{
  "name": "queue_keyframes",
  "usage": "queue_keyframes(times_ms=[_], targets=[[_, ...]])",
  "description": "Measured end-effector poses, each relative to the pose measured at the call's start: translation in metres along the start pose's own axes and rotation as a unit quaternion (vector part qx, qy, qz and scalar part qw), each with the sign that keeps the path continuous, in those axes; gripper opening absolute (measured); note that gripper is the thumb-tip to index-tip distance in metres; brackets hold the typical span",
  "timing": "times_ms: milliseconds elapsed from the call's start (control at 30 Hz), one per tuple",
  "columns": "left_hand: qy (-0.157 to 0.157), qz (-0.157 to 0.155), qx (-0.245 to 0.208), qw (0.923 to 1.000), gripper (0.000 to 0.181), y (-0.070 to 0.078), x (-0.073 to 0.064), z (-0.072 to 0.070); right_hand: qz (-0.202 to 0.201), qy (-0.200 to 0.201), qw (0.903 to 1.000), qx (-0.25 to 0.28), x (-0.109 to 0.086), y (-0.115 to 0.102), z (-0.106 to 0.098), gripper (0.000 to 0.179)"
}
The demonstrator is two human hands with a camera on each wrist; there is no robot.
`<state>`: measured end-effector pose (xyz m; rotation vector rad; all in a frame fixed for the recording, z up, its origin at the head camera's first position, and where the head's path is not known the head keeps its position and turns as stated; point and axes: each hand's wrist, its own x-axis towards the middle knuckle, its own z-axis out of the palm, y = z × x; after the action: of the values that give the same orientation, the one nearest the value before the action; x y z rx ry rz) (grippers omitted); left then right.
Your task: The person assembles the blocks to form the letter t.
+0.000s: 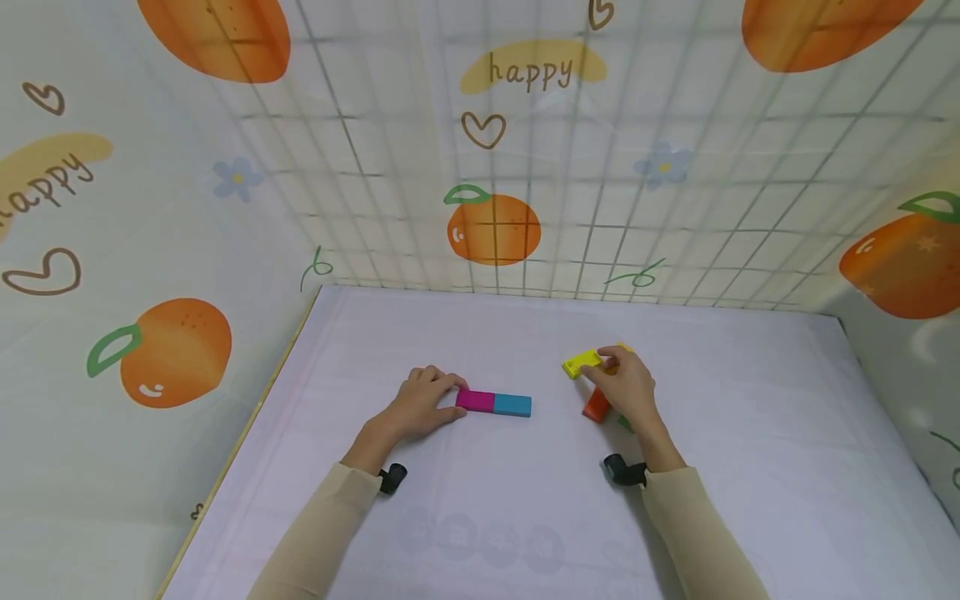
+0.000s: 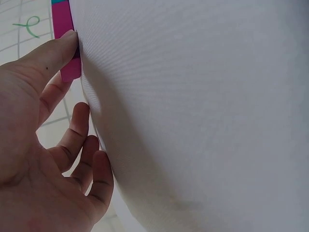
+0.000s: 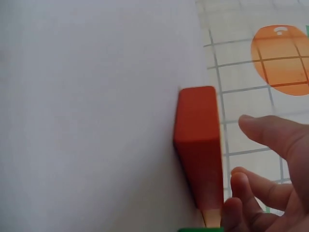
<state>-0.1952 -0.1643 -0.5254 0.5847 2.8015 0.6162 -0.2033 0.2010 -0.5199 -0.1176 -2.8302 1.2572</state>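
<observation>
My left hand point(image 1: 427, 404) pinches the left end of a magenta block point(image 1: 476, 402), thumb on the near side and a finger on the far side. Its other fingers curl loosely beside it in the left wrist view. A blue block point(image 1: 513, 406) lies end to end with the magenta one. My right hand point(image 1: 628, 385) is above several loose blocks, its thumb and forefinger apart near a yellow block point(image 1: 581, 364). Nothing shows between those fingers in the right wrist view. Under the hand lie a red-orange block point(image 3: 197, 116) and a green block point(image 1: 626, 423), both partly covered.
The blocks lie on a white-covered table point(image 1: 375, 333). A white curtain point(image 1: 405, 167) printed with oranges hangs before a wire grid at the back. Each wrist carries a small black camera, and the sleeves are beige.
</observation>
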Motion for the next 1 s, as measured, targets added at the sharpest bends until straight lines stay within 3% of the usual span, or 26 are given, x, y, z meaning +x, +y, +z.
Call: queue_keyframes(times_ms=[467,1000], targets=[[0.002,0.005,0.002,1.0000,0.037,-0.003,0.002,0.002,0.042,-0.004,0.9974,-0.058,0.004,0.001,0.008,0.067],[0.003,0.004,0.002,1.0000,0.038,-0.003,0.000,0.002,0.049,-0.003,0.9941,-0.097,0.000,-0.004,0.013,0.074]])
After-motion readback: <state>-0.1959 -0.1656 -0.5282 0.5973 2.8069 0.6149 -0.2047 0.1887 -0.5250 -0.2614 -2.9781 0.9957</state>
